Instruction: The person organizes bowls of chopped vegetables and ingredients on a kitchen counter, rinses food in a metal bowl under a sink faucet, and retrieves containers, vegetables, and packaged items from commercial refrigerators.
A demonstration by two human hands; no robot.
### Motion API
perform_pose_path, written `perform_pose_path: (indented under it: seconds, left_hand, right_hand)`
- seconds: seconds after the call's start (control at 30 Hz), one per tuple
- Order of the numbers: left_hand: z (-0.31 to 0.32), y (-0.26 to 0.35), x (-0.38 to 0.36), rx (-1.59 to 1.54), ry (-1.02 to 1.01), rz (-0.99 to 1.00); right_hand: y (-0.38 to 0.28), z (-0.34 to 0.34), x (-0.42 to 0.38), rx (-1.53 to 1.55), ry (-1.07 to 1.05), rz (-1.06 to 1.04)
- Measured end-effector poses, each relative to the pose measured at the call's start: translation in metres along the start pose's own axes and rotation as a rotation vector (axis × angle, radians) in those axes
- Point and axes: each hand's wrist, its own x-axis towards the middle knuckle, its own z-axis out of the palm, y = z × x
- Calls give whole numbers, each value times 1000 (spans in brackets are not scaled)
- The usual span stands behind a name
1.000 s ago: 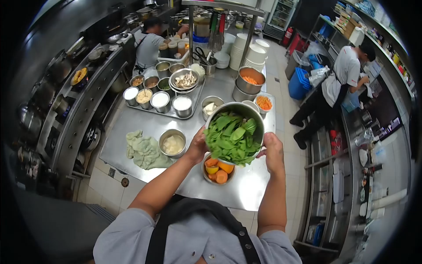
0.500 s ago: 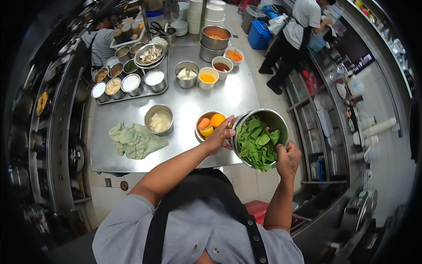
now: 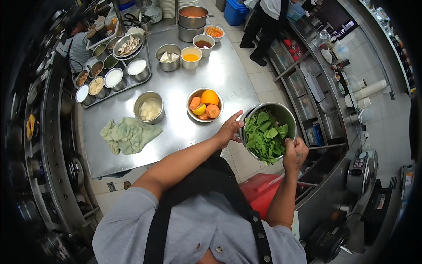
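Note:
Between my two hands a round steel pot [image 3: 288, 115] is tilted toward me, off the right edge of the table. Leafy greens [image 3: 266, 136] fill much of it. My left hand [image 3: 230, 129] grips its left side, where a second metal rim shows, perhaps a nested pot. My right hand [image 3: 294, 155] clasps the right rim, thumb on the inside. Left of the pot, a bowl [image 3: 188, 111] on the table holds carrots [image 3: 212, 111], an orange [image 3: 210, 96] and a yellow cut fruit [image 3: 199, 109].
On the steel table [image 3: 176, 145] are a pot of white cubes in liquid [image 3: 150, 109], a green cloth [image 3: 129, 136] and a tray [image 3: 147, 78] of filled containers. A red bin [image 3: 259, 191] stands by my right side. Two people are nearby, one [image 3: 263, 26] beyond the table.
My view has turned right, so the table things appear shifted left. The pot of greens, still in both hands, is farther from the fruit bowl, which shows fully now.

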Motion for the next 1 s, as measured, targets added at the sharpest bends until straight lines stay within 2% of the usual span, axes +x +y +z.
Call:
perform_pose_path:
  seconds: [0.27,0.37,0.6,0.7,0.87,0.93,1.0]
  left_hand:
    - [1,-9,31,-45,66,-14]
    - [1,-11,52,0,115,19]
    - [-11,-27,119,105,442,127]
    - [-12,-24,137,170,528,202]
    - [-14,-22,158,236,718,197]
    - [-29,-26,159,192,818,165]
    - [-30,-23,154,153,888,224]
  right_hand:
    - [13,6,33,44,-27,-34]
    - [39,13,61,69,-44,-47]
    - [106,52,148,213,-199,2]
    - [119,68,180,275,-243,21]
    - [118,65,237,337,-318,-46]
    - [119,63,267,554,-307,-48]
    - [114,59,289,711,-301,-5]
